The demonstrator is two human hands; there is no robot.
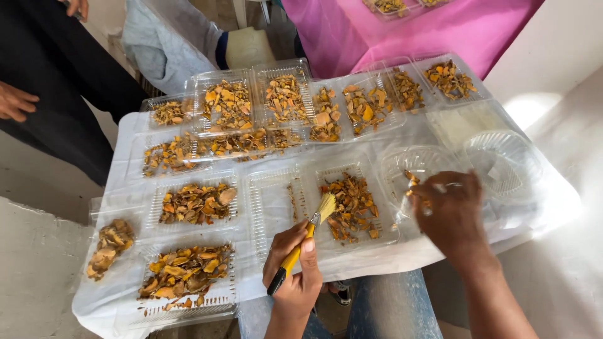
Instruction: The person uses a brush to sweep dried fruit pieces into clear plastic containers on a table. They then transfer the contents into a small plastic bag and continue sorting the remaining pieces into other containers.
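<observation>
Clear plastic clamshell trays [276,207], rectangular and ribbed, lie in rows on a white-covered table [125,135], most holding orange-brown dried slices [196,203]. Left hand [294,276] is clamped on a yellow-handled brush [301,242], whose pale bristles touch the pile of slices in the open tray [352,204] at centre. Right hand [449,210] has its fingers together over a round clear container [408,164]; a second round container [505,160] lies just beside it, before a pink cloth [402,28].
</observation>
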